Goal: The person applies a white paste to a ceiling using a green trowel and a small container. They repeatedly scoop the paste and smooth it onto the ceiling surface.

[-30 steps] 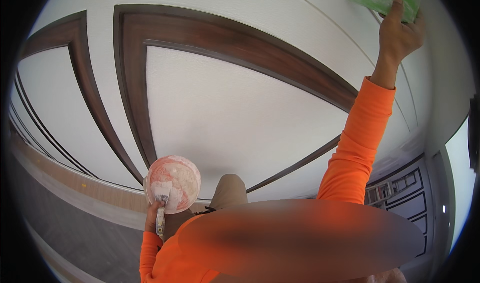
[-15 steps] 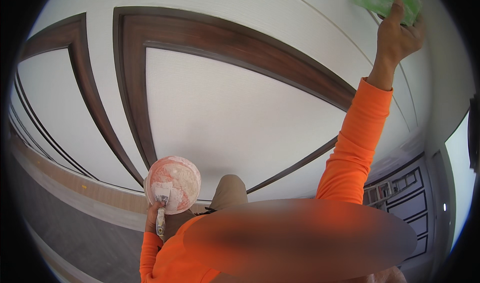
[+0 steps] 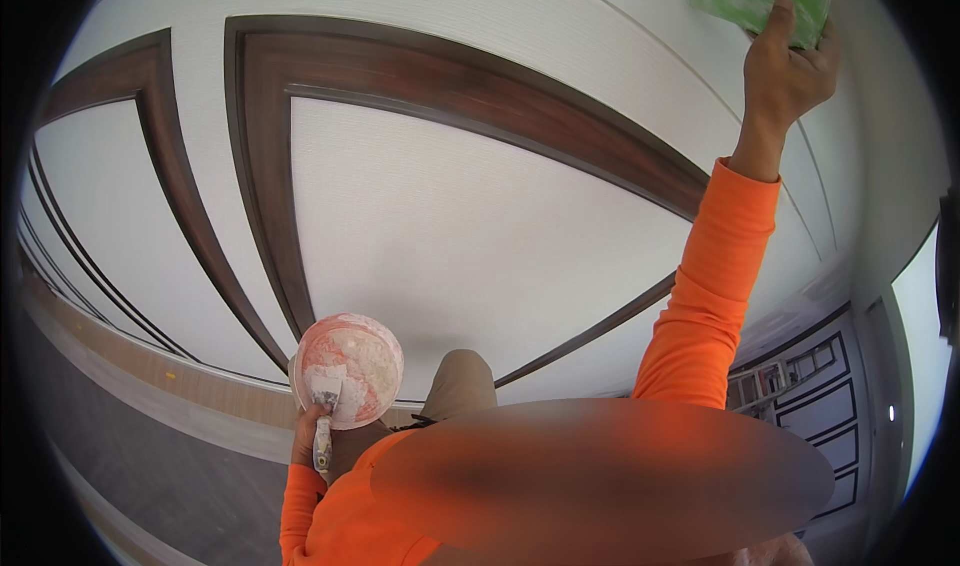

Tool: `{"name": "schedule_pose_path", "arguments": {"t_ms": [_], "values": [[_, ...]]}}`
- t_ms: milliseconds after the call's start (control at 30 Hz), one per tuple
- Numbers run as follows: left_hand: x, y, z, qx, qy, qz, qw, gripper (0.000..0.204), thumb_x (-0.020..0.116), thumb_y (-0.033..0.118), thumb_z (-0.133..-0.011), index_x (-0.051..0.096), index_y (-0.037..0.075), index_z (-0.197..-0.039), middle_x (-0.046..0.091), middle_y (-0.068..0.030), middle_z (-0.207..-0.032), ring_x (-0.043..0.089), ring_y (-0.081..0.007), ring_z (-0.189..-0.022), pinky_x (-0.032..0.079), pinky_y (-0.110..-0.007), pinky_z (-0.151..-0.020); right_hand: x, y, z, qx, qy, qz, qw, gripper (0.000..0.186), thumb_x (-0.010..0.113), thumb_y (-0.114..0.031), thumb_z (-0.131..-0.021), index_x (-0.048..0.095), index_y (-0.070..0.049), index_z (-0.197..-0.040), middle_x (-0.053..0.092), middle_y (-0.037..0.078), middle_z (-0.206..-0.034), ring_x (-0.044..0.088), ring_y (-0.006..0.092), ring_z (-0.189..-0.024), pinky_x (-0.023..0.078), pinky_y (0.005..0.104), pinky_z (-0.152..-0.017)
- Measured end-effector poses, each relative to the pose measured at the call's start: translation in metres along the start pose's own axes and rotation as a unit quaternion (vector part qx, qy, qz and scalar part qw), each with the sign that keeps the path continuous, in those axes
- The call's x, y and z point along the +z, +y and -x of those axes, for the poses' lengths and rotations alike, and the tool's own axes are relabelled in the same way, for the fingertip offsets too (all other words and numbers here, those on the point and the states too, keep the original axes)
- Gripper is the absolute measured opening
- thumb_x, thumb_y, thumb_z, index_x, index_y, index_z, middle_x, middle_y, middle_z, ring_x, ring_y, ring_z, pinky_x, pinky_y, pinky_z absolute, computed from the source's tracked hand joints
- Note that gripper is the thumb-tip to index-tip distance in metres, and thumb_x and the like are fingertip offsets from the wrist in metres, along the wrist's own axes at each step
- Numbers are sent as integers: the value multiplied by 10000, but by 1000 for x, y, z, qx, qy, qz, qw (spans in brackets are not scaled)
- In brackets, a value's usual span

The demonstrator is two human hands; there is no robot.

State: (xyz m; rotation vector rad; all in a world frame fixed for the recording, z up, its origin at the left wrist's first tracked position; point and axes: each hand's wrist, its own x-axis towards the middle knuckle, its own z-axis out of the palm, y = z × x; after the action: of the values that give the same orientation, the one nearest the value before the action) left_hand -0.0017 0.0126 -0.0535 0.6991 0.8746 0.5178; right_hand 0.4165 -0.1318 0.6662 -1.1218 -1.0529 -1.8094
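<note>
Grasping green spreader [image 3: 755,2] by near edge in right hand [image 3: 790,74], perhaps touching far wall [image 3: 620,81]; clutching putty knife [image 3: 322,441] across bucket rim [image 3: 397,366] in left hand [image 3: 304,438], with room between.

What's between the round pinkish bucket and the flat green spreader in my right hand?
In the head view, from bucket to spreader: white panel, dark brown trim, then white wall.

Soft light — faint shadow [image 3: 405,281], bowed fisheye edges (blurry oval [image 3: 600,481] below).

Bright orange long-sleeved top [image 3: 705,296] (creased in places), tan trousers [image 3: 460,384]
</note>
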Motion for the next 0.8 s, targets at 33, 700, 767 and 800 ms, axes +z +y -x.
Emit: {"name": "schedule_pose_path", "arguments": {"t_ms": [33, 700, 767, 800], "values": [[2, 1, 1, 6, 4, 4, 1000, 295, 692, 261, -796, 639, 39, -982, 550, -12, -679, 535, -161, -502, 416, -311, -449, -2, 2, -1, -6, -1, 8, 1000, 425, 771, -228, -896, 667, 101, -1144, 721, 173, -1062, 722, 196, -798, 606, 291, -727], [-8, -2, -5, -16, -20, -21, 999, 379, 698, 275, -775, 664, 12, -1047, 603, -30, -811, 566, -160, -655, 445, -319, -570, -2, 5, 10, -24, 34, 5, 999, 323, 746, -214, -918, 712, 100, -984, 699, 132, -1123, 717, 221, -922, 581, 289, -702], [0, -3, -3, 17, -15, 2, 1000, 432, 696, 271, -777, 656, 0, -1110, 621, -38, -875, 583, -165, -716, 457, -315, -613, -8, 2, 8, -49, 63, 27, 996, 306, 741, -210, -922, 732, 96, -930, 703, 118, -1119, 716, 224, -933, 567, 285, -701], [2, -4, -2, 35, -12, 14, 999, 459, 694, 270, -777, 652, -6, -1142, 630, -42, -907, 591, -168, -746, 463, -314, -634, -14, -1, 9, -34, 68, 16, 997, 311, 738, -212, -931, 723, 99, -954, 698, 121, -1104, 713, 216, -899, 568, 286, -693]]}}
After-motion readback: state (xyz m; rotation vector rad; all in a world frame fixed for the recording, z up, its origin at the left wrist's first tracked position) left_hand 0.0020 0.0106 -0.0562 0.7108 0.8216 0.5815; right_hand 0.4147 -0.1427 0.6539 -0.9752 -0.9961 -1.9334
